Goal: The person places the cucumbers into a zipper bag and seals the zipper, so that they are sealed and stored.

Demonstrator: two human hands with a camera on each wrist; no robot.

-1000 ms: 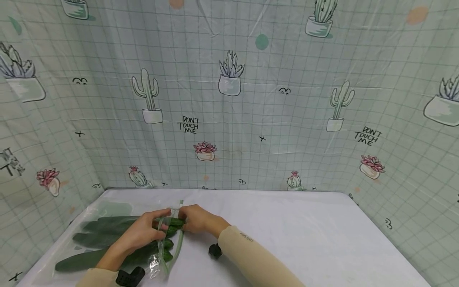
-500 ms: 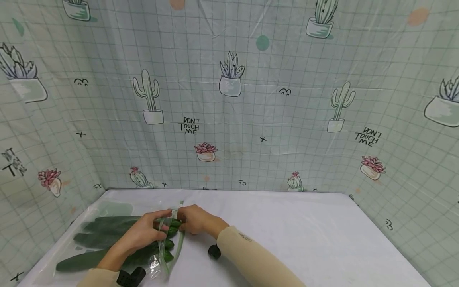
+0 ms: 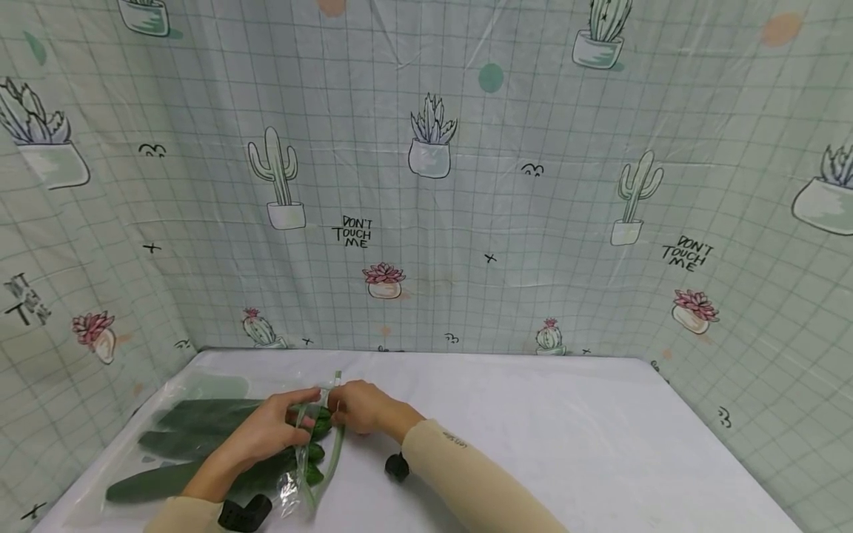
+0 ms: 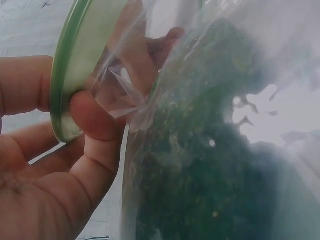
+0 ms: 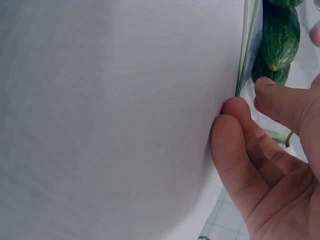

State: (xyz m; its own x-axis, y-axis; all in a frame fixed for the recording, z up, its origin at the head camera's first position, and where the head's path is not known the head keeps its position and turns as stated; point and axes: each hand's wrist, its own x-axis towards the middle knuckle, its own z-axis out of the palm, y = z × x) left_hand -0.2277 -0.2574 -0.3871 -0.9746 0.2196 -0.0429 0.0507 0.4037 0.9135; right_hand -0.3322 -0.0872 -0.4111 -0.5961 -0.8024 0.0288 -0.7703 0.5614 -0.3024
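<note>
A clear zip bag (image 3: 200,386) with green seal strips lies on the table's left side, holding several dark green cucumbers (image 3: 149,483). My left hand (image 3: 266,431) pinches the bag's upper lip between thumb and fingers; the left wrist view shows the light green strip (image 4: 67,65) in that pinch. At the bag's mouth is my right hand (image 3: 363,409), its thumb at the end of a cucumber (image 5: 281,40) in the right wrist view. The other right fingers (image 5: 227,140) rest low, beside the lower lip's strip. Cucumber ends show at the mouth.
The table (image 3: 533,429) has a white cover. A curtain (image 3: 480,222) with printed cactus pots stands behind it and along both sides. Black wrist devices show at the left wrist (image 3: 244,514) and under the right forearm (image 3: 397,467).
The uppermost cucumber has slid left, further into the bag, with its end now nearer the strip of the upper lip. My right hand has shifted slightly left; the left hand keeps its pinch.
</note>
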